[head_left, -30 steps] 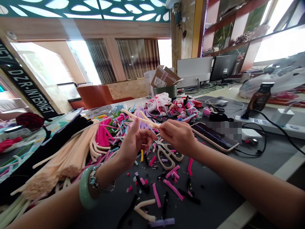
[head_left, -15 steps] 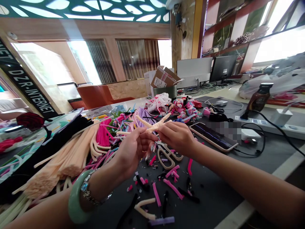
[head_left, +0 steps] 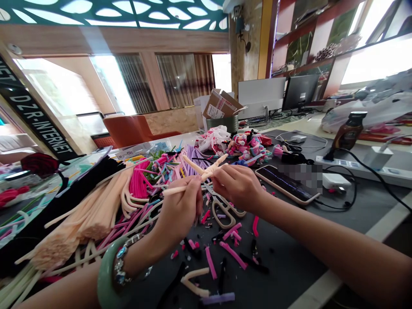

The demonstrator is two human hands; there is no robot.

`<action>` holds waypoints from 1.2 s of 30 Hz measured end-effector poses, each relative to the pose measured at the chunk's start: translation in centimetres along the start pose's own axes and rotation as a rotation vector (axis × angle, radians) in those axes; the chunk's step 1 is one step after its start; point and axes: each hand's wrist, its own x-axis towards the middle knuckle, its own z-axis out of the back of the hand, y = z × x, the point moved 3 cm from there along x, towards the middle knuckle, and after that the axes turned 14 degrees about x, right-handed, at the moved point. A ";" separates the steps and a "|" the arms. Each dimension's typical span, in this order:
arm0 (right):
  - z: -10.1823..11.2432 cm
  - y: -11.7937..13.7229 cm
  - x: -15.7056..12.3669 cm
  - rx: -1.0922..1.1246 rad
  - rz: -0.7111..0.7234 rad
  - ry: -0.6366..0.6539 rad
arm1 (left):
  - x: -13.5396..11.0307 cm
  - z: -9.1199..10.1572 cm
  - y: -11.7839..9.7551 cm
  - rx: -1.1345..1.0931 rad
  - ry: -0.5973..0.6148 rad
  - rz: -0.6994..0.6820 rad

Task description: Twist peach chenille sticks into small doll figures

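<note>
Between my two hands is a cream pipe cleaner, bent and twisted so that ends stick out to several sides. My left hand pinches it from the left, with one cream end poking out past the thumb. From the right, my right hand is closed on the twisted part, and a fuzzy end points up beyond the fingers. Just below the hands, scissors with beige handles lie on the dark table. Some of the twisted piece is hidden behind my fingers.
Bundled cream pipe cleaners lie at left, beside pink ones. Short offcuts, including a purple piece, litter the table. At right are a phone, a power strip with cables and a brown bottle.
My left hand has turned over and closed from a looser hold into a pinch on the cream pipe cleaner. My right hand stays nearly in place.
</note>
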 end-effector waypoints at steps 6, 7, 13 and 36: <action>0.0 0.2 0.1 0.044 -0.048 0.058 | -1.2 -0.1 -0.7 0.358 -0.058 -0.272; -0.1 0.2 0.0 0.057 -0.060 0.089 | -1.4 -0.2 -0.7 0.403 -0.054 -0.307; -0.2 -0.3 -0.2 0.255 -0.218 0.065 | -1.5 -0.6 -0.2 0.612 -0.066 -0.409; -2.2 -1.2 -0.6 1.289 -0.927 -0.078 | -0.5 -4.0 3.2 -0.400 0.231 0.242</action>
